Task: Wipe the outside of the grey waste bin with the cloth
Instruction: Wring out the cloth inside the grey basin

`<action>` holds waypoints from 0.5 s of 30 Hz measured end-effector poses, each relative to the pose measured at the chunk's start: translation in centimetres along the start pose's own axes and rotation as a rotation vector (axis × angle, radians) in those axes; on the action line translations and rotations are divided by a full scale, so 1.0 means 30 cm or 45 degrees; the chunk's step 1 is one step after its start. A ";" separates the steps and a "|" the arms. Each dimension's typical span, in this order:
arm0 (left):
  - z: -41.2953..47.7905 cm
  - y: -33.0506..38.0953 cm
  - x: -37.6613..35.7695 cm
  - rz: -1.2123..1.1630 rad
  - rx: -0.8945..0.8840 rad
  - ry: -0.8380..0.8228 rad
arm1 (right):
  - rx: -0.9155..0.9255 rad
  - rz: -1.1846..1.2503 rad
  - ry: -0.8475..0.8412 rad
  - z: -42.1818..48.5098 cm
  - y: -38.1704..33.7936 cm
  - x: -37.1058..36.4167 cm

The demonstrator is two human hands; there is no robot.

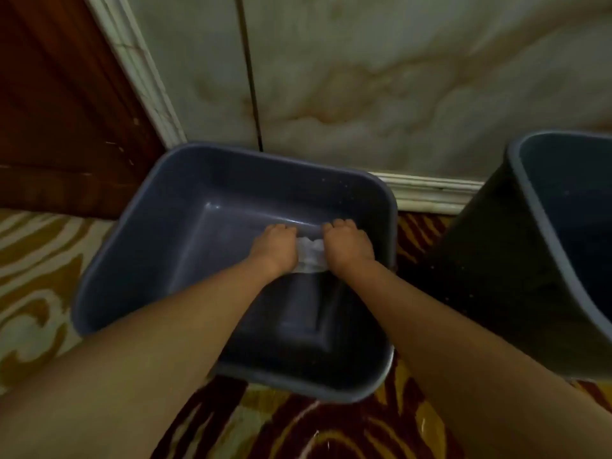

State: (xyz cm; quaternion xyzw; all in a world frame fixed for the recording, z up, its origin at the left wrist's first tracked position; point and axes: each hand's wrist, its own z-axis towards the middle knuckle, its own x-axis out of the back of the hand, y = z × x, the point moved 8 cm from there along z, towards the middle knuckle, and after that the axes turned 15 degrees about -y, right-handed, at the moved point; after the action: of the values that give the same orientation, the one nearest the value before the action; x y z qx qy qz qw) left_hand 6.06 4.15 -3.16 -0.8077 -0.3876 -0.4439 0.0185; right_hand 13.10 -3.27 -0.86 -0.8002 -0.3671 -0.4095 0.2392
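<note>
A grey waste bin (109, 270) stands upright on the carpet, seen from above with its mouth open towards me. Both my arms reach down inside it. My left hand (275, 248) and my right hand (347, 246) press side by side on a white cloth (310, 258) that lies on the bin's floor. The cloth shows only in the gap between the two hands, and the rest is hidden under them. The fingers of both hands are curled down over it.
A second grey bin (516, 246) stands at the right, close beside the first. A marble-look wall (381, 77) with a white skirting board (430, 193) is behind them. A dark wooden door (56, 104) is at the left. Patterned carpet (36, 270) covers the floor.
</note>
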 end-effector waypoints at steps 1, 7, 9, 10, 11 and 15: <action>0.020 0.002 -0.001 -0.005 -0.013 0.000 | -0.008 -0.016 -0.027 0.016 0.003 -0.008; 0.060 0.034 -0.010 -0.188 -0.207 -0.075 | 0.028 0.034 -0.020 0.030 -0.014 -0.045; 0.047 0.050 -0.010 -0.162 -0.268 -0.103 | 0.029 0.141 0.054 -0.009 -0.014 -0.022; 0.035 0.058 -0.008 -0.133 -0.297 -0.106 | 0.020 0.221 0.073 -0.027 -0.005 -0.010; 0.023 0.067 0.001 -0.109 -0.327 -0.092 | 0.008 0.308 0.092 -0.047 0.007 0.004; -0.057 0.089 0.086 -0.057 -0.416 -0.008 | -0.017 0.587 0.168 -0.155 0.058 0.069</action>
State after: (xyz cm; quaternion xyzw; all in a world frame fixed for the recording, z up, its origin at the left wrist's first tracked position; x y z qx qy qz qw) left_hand 7.36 3.24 0.60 -0.7925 -0.3283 -0.4987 -0.1243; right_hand 13.05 -6.70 3.27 -0.8360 -0.1555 -0.3979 0.3444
